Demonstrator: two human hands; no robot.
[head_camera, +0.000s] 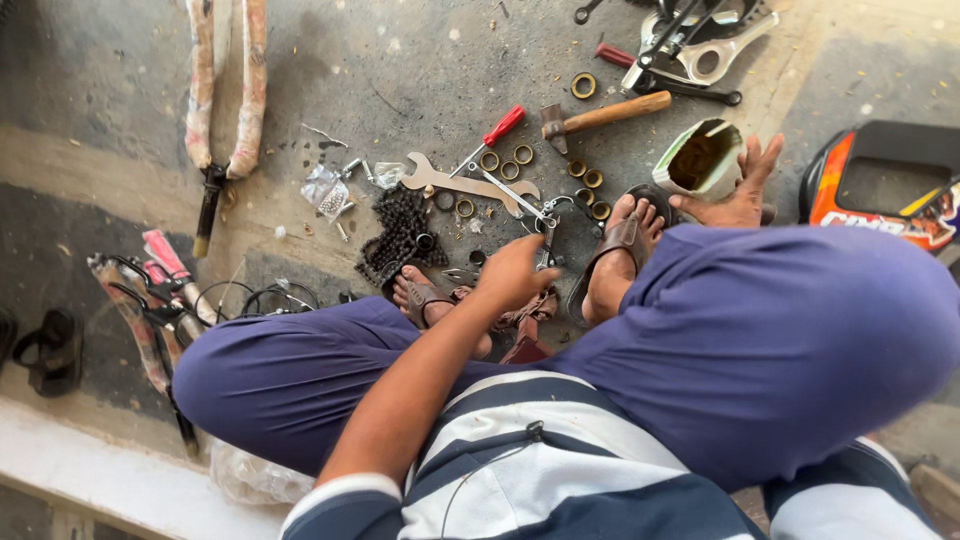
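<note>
Keep your left hand (515, 272) pinched firmly on the small metal part (546, 240) while your right hand (738, 195), fingers spread, steadies the open grease tin (700, 158).

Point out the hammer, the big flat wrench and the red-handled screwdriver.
hammer (612, 113): head view, middle of the wooden handle.
flat wrench (462, 184): head view, flat shank between its two open ends.
screwdriver (503, 126): head view, red handle.
</note>
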